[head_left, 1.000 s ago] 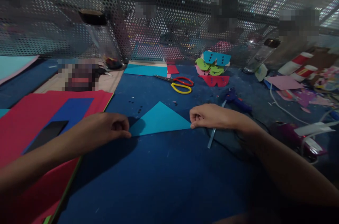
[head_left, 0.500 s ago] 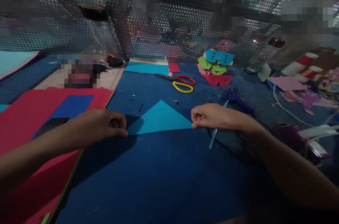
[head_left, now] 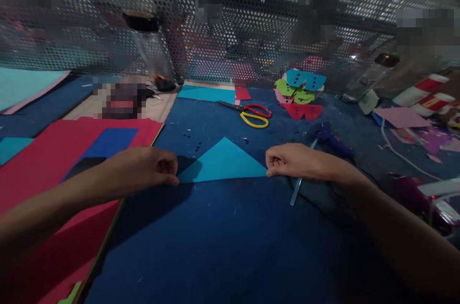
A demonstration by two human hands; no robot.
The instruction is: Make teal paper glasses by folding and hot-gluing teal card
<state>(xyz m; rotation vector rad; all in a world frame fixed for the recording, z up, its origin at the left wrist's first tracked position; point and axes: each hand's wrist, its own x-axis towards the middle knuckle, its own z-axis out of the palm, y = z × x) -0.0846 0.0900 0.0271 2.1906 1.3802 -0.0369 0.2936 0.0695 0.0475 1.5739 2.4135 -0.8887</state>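
A light blue paper triangle (head_left: 224,162) lies flat on the dark blue table top (head_left: 223,241), its long edge toward me. My left hand (head_left: 143,169) is closed, thumb and fingers pinching the triangle's left corner. My right hand (head_left: 293,162) is closed the same way on the right corner. Both forearms reach in from the lower corners of the view.
Red and blue paper sheets (head_left: 53,160) are stacked at left. Red-and-yellow scissors (head_left: 253,114) and a blue sheet (head_left: 206,94) lie behind the triangle. Coloured paper cut-outs (head_left: 300,95) sit at back right, a blue glue gun (head_left: 330,138) beside my right hand. A perforated metal screen (head_left: 251,21) closes the back.
Both hands keep their pinch on the triangle's corners. The whole scene has shifted slightly right in view, from a small head movement; the paper itself has not visibly moved.
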